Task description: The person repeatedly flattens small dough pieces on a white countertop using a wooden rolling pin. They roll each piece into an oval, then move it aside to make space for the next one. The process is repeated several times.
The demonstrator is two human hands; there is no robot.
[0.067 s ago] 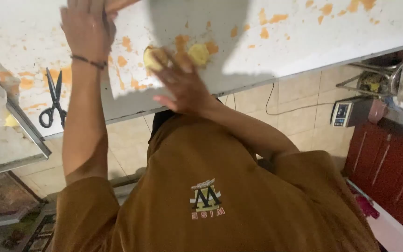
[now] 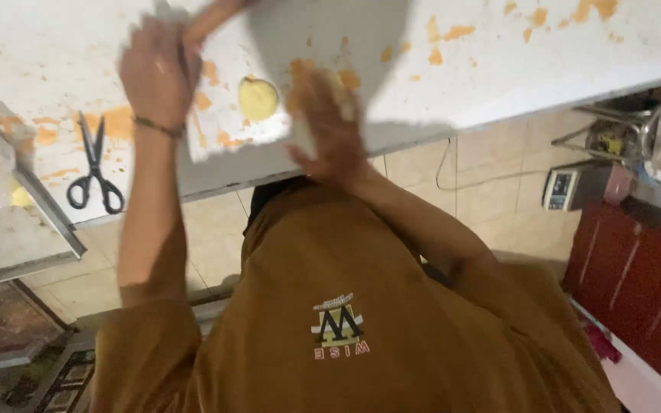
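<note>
My left hand (image 2: pixel 158 73) is closed round the end of a light-brown wooden rod (image 2: pixel 212 15) that runs up out of the picture. A round, flat yellow dough piece (image 2: pixel 258 98) lies on a white sheet (image 2: pixel 227 141) on the white counter (image 2: pixel 499 69), between my hands. My right hand (image 2: pixel 330 115) rests flat on the sheet's right edge with fingers spread. It partly covers orange-yellow bits under the fingers. Both hands are motion-blurred.
Black-handled scissors (image 2: pixel 95 172) lie on the counter left of my left arm. A metal tray (image 2: pixel 28 237) with plastic bags stands at far left. Orange smears dot the counter. A small scale (image 2: pixel 560 190) and a red cabinet (image 2: pixel 636 283) are at right.
My right hand has slid to the right, uncovering the yellow dough piece. My left hand has shifted slightly down and right with the rod.
</note>
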